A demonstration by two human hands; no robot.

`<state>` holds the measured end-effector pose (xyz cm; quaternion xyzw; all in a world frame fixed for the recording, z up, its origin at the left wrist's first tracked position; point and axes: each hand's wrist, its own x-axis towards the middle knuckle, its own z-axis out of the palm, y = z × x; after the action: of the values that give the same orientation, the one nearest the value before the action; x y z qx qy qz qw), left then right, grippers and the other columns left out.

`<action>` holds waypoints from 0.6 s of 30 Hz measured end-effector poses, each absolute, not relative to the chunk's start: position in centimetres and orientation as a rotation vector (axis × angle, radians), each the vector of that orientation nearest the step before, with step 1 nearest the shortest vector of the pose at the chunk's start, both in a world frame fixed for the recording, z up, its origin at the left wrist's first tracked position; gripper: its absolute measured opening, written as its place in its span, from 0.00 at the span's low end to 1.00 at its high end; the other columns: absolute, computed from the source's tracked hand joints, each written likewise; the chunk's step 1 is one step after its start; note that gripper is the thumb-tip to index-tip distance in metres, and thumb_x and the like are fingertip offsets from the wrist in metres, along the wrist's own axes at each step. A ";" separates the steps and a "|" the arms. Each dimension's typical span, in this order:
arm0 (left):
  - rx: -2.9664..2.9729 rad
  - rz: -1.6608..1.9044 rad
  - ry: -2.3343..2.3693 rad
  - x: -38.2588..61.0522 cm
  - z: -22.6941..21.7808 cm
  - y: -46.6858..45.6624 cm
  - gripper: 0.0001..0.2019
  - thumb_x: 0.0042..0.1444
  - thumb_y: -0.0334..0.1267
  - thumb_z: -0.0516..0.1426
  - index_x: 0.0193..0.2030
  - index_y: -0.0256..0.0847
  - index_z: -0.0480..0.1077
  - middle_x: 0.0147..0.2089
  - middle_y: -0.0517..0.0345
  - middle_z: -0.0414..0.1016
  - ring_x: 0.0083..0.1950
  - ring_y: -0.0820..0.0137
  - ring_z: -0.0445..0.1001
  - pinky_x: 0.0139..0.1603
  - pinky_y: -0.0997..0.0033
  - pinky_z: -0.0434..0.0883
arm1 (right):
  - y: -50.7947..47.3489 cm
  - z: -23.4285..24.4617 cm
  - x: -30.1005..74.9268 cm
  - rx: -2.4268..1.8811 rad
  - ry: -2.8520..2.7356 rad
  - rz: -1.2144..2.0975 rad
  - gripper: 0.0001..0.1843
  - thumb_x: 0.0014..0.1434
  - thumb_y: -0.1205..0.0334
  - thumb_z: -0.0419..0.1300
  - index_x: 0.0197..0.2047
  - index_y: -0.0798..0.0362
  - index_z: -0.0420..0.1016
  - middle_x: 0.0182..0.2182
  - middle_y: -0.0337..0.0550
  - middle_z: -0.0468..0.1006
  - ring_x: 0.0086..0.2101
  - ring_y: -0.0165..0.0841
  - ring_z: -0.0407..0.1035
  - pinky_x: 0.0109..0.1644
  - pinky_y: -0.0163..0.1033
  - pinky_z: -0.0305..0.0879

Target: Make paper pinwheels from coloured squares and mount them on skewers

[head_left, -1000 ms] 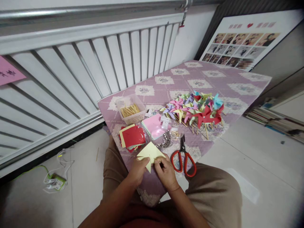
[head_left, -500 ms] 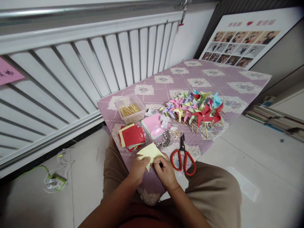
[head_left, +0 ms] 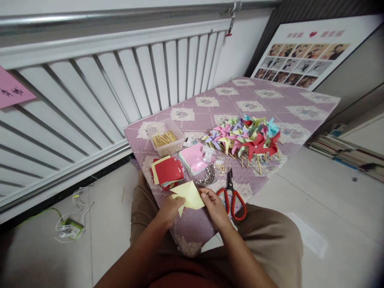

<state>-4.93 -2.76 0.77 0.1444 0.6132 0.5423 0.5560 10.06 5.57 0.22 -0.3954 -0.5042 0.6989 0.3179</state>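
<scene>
Yellow paper (head_left: 191, 195) spans from the left hand (head_left: 170, 211), thumb clamping it from above, to the inward-angled right hand (head_left: 215, 207), fingertips pinching its right edge.

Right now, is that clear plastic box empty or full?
Partly full: the clear plastic box holds many thin wooden sticks, with bare wall showing above them.

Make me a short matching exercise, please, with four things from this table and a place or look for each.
1. cut yellow paper
2. scissors
3. wooden sticks
4. paper pinwheels

A. red-handled
B. many colours, bunched together
C. held in the left hand, with the right hand at its edge
D. inside a translucent plastic box

Pairs: 1-C, 2-A, 3-D, 4-B
</scene>
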 end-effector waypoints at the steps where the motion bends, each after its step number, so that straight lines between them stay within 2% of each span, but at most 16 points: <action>1: 0.369 1.271 1.444 -5.0 0.8 -2.8 0.07 0.43 0.39 0.60 0.24 0.37 0.69 0.20 0.61 0.69 0.21 0.75 0.64 0.25 0.74 0.62 | 5.7 0.5 10.0 -1.030 -1.323 1.897 0.16 0.55 0.48 0.64 0.39 0.51 0.76 0.32 0.39 0.78 0.32 0.33 0.70 0.36 0.36 0.65; 4: 0.416 1.231 1.471 -5.3 0.8 -2.9 0.06 0.44 0.38 0.59 0.24 0.36 0.70 0.20 0.60 0.69 0.20 0.75 0.64 0.24 0.73 0.61 | 5.8 1.0 9.6 -1.010 -1.287 2.052 0.15 0.54 0.48 0.65 0.36 0.51 0.77 0.28 0.37 0.79 0.27 0.31 0.70 0.32 0.35 0.64; 10: 0.437 1.105 1.572 -5.6 1.4 -3.0 0.10 0.46 0.37 0.60 0.35 0.35 0.73 0.23 0.58 0.74 0.21 0.72 0.68 0.23 0.72 0.62 | 5.2 1.4 8.8 -0.994 -1.217 2.249 0.20 0.49 0.48 0.69 0.41 0.53 0.77 0.29 0.41 0.82 0.26 0.32 0.73 0.33 0.36 0.67; 15: 0.492 1.061 1.586 -5.8 1.8 -2.7 0.09 0.44 0.33 0.60 0.35 0.36 0.74 0.22 0.59 0.74 0.20 0.73 0.67 0.21 0.74 0.61 | 5.6 1.4 8.5 -1.043 -1.217 2.275 0.22 0.46 0.50 0.71 0.40 0.56 0.79 0.27 0.42 0.83 0.24 0.32 0.72 0.30 0.35 0.66; 18: 0.443 1.153 1.520 -5.8 1.7 -2.6 0.09 0.41 0.31 0.61 0.33 0.37 0.76 0.21 0.58 0.74 0.18 0.72 0.66 0.20 0.73 0.60 | 5.8 1.6 8.6 -1.055 -1.235 2.284 0.23 0.45 0.51 0.71 0.41 0.56 0.79 0.27 0.42 0.83 0.23 0.32 0.73 0.28 0.34 0.65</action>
<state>-5.78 -2.55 1.70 0.1876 0.6443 0.4888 0.5575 8.56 5.78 1.58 -0.3711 -0.4344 0.8032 0.1686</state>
